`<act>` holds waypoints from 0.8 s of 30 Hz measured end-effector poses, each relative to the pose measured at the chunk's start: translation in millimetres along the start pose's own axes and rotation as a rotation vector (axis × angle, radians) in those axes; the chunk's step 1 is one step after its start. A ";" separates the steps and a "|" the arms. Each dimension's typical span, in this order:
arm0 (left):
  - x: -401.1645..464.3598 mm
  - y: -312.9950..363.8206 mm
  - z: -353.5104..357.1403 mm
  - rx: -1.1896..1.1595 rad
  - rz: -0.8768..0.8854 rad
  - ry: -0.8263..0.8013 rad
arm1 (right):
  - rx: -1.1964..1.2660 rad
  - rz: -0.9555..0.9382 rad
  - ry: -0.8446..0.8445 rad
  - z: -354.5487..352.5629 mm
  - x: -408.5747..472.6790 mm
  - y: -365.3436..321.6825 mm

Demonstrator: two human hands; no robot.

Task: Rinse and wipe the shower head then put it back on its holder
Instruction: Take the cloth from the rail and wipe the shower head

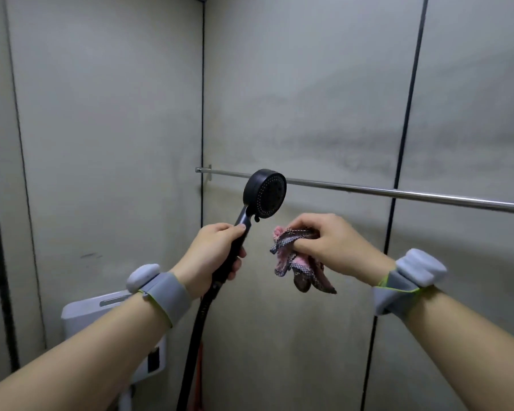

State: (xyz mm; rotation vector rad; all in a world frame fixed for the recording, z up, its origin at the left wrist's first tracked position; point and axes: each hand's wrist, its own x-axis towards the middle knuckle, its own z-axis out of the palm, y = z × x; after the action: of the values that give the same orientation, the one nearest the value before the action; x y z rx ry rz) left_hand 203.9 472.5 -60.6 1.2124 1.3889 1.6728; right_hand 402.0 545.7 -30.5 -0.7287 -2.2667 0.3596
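**Shower head in one hand, rag in the other**

Left hand (217, 252) has its fingers curled right round the handle of the matte black round handheld shower head (264, 193), thumb lying along the top of the grip. It's held upright out in front of the corner of the stall, nozzle face turned toward the right, toward the other hand. Black ribbed hose (198, 327) drops from the bottom of the handle down past the left wrist.

Right hand (327, 243) is bunched tight around a crumpled pink and grey patterned cloth (297, 262), with loose ends of it hanging out below the fist. Cloth sits just beside the shower head, lower right of it, not touching.

Behind both hands a shiny metal rail (398, 192) runs across the right-hand grey wall panel (309, 84). Both wrists wear grey bands (168, 295) with a pale pod on each. A white boxy unit (83, 315) is mounted low on the left wall, partly hidden behind the left forearm.
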 end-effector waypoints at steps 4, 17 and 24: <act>3.3 26.0 7.5 -0.004 0.038 -0.096 | -0.060 0.009 -0.065 -37.9 -0.7 -15.9; 1.5 55.2 83.3 -0.153 0.071 -0.394 | 0.109 0.262 0.089 -110.3 -15.0 -42.9; 0.2 57.9 100.4 -0.193 0.093 -0.466 | 0.047 0.321 0.233 -121.4 -11.3 -43.9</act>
State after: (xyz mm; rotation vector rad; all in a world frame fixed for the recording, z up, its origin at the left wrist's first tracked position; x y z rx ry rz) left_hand 301.4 497.0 -3.0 1.4532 0.8806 1.4228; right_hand 477.2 509.0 68.4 -1.0560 -1.9182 0.4511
